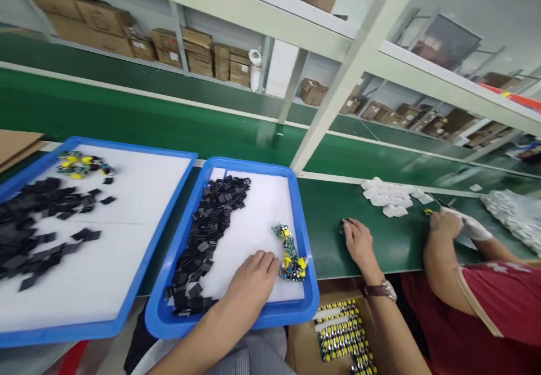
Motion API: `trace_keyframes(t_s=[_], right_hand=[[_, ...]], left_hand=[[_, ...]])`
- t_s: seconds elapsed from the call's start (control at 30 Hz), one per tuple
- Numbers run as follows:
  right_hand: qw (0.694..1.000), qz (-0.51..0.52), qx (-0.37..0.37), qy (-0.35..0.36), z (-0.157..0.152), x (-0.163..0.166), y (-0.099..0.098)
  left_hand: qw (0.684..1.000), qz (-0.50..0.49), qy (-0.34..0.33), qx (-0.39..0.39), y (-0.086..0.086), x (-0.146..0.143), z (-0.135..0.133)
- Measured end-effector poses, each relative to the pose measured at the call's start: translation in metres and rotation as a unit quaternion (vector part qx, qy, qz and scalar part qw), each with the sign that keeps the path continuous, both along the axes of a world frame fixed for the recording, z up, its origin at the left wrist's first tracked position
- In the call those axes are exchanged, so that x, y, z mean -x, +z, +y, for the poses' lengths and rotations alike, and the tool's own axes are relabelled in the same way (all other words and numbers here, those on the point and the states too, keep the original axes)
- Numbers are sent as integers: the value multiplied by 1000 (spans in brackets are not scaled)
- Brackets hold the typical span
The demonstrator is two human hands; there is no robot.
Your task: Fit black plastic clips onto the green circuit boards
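My left hand is over the blue tray, fingers curled down and together beside a cluster of small circuit boards with yellow parts. Its fingertips are hidden, so what they hold, if anything, does not show. Many flat black square pieces lie heaped along the left of this tray's white lining. My right hand, with a watch on the wrist, rests low on the green bench, fingers closed around a small dark piece that is mostly covered.
Below the bench edge, a cardboard box holds rows of yellow-topped boards. Another blue tray stands at left with black pieces and boards. White pouches lie at right, near a co-worker's gloved hand. A slanting post rises behind.
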State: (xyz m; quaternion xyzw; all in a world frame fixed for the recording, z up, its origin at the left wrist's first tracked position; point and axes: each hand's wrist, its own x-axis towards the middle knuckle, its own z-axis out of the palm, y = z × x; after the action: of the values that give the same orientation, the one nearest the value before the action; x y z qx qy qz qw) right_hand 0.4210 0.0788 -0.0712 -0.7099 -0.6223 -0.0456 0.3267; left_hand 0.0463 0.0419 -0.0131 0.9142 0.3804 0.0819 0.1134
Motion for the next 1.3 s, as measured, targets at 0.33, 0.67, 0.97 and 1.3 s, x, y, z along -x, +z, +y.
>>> trace_keyframes(t_s=[0.33,0.67,0.97,1.3], right_hand=[[951,-8,19,310,52,134,59],[906,-59,108,406,140,264,56],[915,-9,101,391,135,260,54],[919,13,84,386,133,263,60]], left_hand=[[985,-133,60,87,3,25,-42],[984,-172,33,34,-21,24,-41],[976,-217,21,-1,-40,19,-39],[973,-217,71,-19,-8,40,-40]])
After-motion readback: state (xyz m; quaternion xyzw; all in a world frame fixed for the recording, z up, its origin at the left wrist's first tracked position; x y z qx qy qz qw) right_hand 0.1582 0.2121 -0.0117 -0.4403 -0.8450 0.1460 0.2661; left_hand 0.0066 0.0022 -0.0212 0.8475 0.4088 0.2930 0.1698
